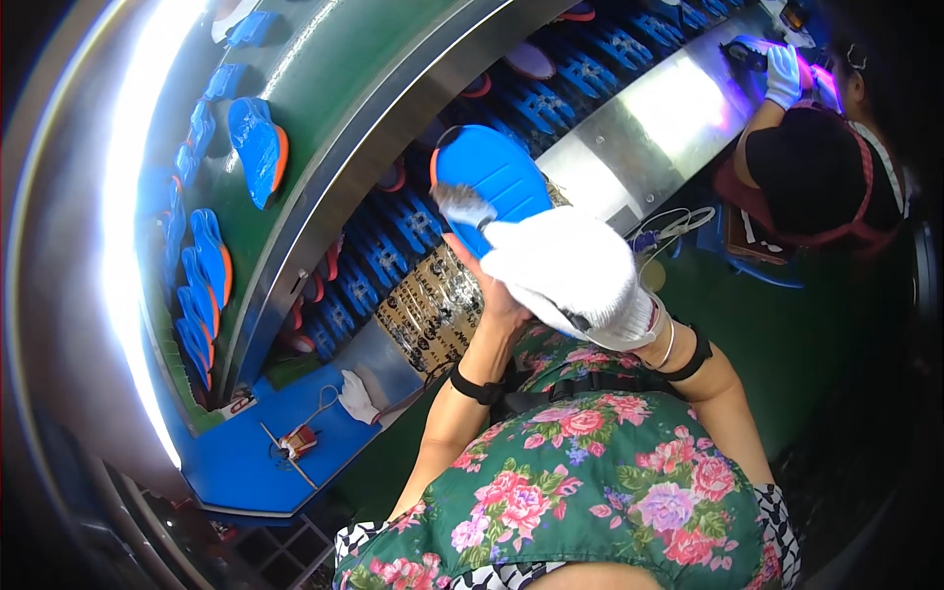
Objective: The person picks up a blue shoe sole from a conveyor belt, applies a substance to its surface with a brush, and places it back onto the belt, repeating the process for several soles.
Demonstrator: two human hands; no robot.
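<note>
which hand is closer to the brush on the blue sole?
Right. The gloved right hand grips the brush by its handle, bristles on the blue sole. The bare left hand holds the sole from underneath, just below the brush.

Both forearms rise from the lower edge and meet at mid-frame. The right hand (575, 275) wears a white knit glove, fingers curled shut in a grip, wrist bent leftward. The bare left hand (489, 285) sits beneath it, mostly hidden, fingers pointing up. Black bands circle both forearms.
</note>
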